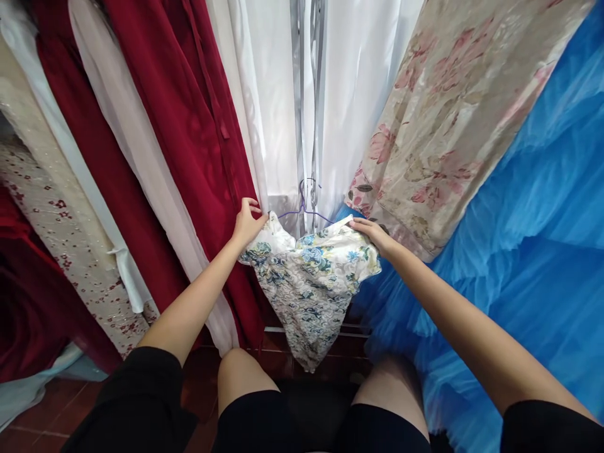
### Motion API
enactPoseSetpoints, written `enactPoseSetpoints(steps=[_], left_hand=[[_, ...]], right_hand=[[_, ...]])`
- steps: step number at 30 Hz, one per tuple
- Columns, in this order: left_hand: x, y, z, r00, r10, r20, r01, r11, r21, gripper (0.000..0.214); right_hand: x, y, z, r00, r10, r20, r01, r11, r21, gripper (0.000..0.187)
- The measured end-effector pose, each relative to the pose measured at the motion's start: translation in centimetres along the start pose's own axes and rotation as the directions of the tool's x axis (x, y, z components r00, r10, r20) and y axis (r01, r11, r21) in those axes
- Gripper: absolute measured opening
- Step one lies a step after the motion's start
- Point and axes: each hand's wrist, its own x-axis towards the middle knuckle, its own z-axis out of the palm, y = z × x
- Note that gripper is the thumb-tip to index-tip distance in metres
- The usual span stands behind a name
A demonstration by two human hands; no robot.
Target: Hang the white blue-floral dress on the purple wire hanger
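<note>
A white dress with blue and yellow flowers (309,283) hangs in front of me on a thin purple wire hanger (302,207). Its body narrows downward to a point above the floor. My left hand (248,224) pinches the dress at its left shoulder, thumb and fingers closed on the cloth. At the other shoulder, my right hand (372,233) grips the edge of the fabric beside the strap. The hanger's hook sticks up between the two shoulders, and its arms run into the neckline. Parts of the hanger are hidden inside the dress.
Long dark red gowns (174,94) hang on the left, and a white curtain-like cloth (268,82) at the back. To the right are a beige floral gown (453,126) and a puffy blue tulle dress (542,251). Reddish tiles (202,377) cover the floor.
</note>
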Motion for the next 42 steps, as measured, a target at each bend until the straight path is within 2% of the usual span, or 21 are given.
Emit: enactPoseSetpoints(steps=[1, 3, 6, 9, 11, 13, 15, 17, 18, 19, 21, 22, 24, 26, 29, 31, 33, 37, 38, 40, 42], left_hand=[[-0.1, 0.1, -0.2, 0.999, -0.041, -0.019, 0.04, 0.999, -0.023, 0.036], [-0.5, 0.1, -0.6, 0.994, -0.101, 0.046, 0.104, 0.991, -0.084, 0.022], [-1.5, 0.4, -1.1, 0.976, -0.034, 0.217, 0.067, 0.987, -0.145, 0.037], [-2.3, 1.7, -0.9, 0.949, 0.084, 0.305, -0.042, 0.989, -0.139, 0.043], [-2.6, 2.6, -0.6, 0.94, 0.125, 0.317, -0.088, 0.988, -0.128, 0.039], [-2.5, 3.0, -0.1, 0.946, 0.132, 0.295, -0.104, 0.989, -0.11, 0.037], [-2.3, 2.5, 0.5, 0.965, 0.102, 0.242, -0.083, 0.993, -0.088, 0.039], [-2.4, 1.8, 0.9, 0.988, 0.025, 0.15, -0.007, 0.993, -0.12, 0.048], [-2.7, 1.5, 1.1, 0.994, -0.027, 0.101, 0.044, 0.984, -0.17, 0.053], [-3.1, 1.4, 1.3, 0.995, -0.076, 0.06, 0.089, 0.967, -0.24, 0.056], [-4.1, 2.3, 1.7, 0.991, -0.137, 0.003, 0.128, 0.912, -0.389, 0.062], [-4.7, 3.3, 1.8, 0.991, -0.135, -0.002, 0.12, 0.883, -0.454, 0.066], [-5.9, 6.3, 2.0, 0.995, -0.088, 0.049, 0.1, 0.819, -0.565, 0.074], [-6.9, 10.2, 2.0, 0.981, -0.022, 0.195, 0.146, 0.745, -0.65, 0.083], [-8.2, 15.5, 1.7, 0.914, 0.029, 0.405, 0.269, 0.703, -0.658, 0.086], [-8.7, 17.6, 1.6, 0.888, 0.046, 0.458, 0.291, 0.715, -0.636, 0.085], [-8.8, 18.4, 1.7, 0.881, 0.074, 0.467, 0.284, 0.706, -0.648, 0.084], [-8.1, 16.4, 3.2, 0.864, 0.122, 0.489, 0.29, 0.672, -0.681, 0.068], [-7.9, 15.4, 3.6, 0.854, 0.122, 0.505, 0.28, 0.711, -0.645, 0.06], [-7.8, 13.0, 4.2, 0.856, 0.083, 0.51, 0.187, 0.871, -0.454, 0.046], [-8.1, 10.3, 4.1, 0.897, 0.022, 0.441, 0.067, 0.981, -0.185, 0.043]], right_hand=[[-0.4, 0.7, -0.5, 0.998, 0.013, -0.053, -0.016, 0.999, -0.044, 0.042], [-1.3, 2.0, -1.6, 0.996, 0.037, -0.086, -0.048, 0.991, -0.122, 0.042], [-2.5, 2.2, -2.7, 0.998, 0.0, -0.058, -0.006, 0.995, -0.104, 0.042], [-2.4, -0.1, -2.3, 0.981, -0.125, -0.147, 0.121, 0.992, -0.042, 0.037], [-2.0, -2.4, -1.1, 0.955, -0.186, -0.232, 0.191, 0.982, -0.001, 0.035], [-2.3, -4.5, 0.8, 0.94, -0.23, -0.252, 0.246, 0.969, 0.032, 0.036], [-3.9, -6.0, 3.1, 0.942, -0.302, -0.144, 0.307, 0.952, 0.011, 0.037], [-6.7, -6.8, 5.4, 0.918, -0.372, 0.135, 0.385, 0.919, -0.083, 0.044], [-8.2, -6.9, 6.3, 0.864, -0.355, 0.358, 0.429, 0.89, -0.153, 0.049], [-9.6, -6.9, 6.9, 0.783, -0.338, 0.522, 0.504, 0.836, -0.215, 0.049], [-11.4, -6.5, 7.6, 0.654, -0.296, 0.696, 0.659, 0.674, -0.333, 0.043], [-11.7, -6.0, 7.6, 0.628, -0.309, 0.714, 0.72, 0.579, -0.383, 0.04], [-11.1, -4.8, 7.5, 0.622, -0.384, 0.682, 0.777, 0.411, -0.477, 0.051], [-9.7, -3.2, 7.4, 0.609, -0.471, 0.638, 0.791, 0.295, -0.536, 0.079], [-8.2, -0.9, 7.5, 0.57, -0.566, 0.596, 0.792, 0.184, -0.582, 0.115], [-8.0, 0.4, 7.4, 0.58, -0.591, 0.561, 0.764, 0.156, -0.626, 0.119], [-8.4, 1.1, 6.9, 0.622, -0.578, 0.528, 0.716, 0.148, -0.682, 0.113], [-9.8, 1.6, 5.0, 0.704, -0.5, 0.505, 0.648, 0.16, -0.745, 0.091], [-10.1, 1.6, 4.4, 0.738, -0.48, 0.474, 0.609, 0.173, -0.774, 0.082], [-10.6, 1.7, 2.9, 0.816, -0.457, 0.354, 0.484, 0.206, -0.85, 0.066], [-10.7, 1.9, 1.2, 0.855, -0.488, 0.176, 0.331, 0.253, -0.909, 0.057]])
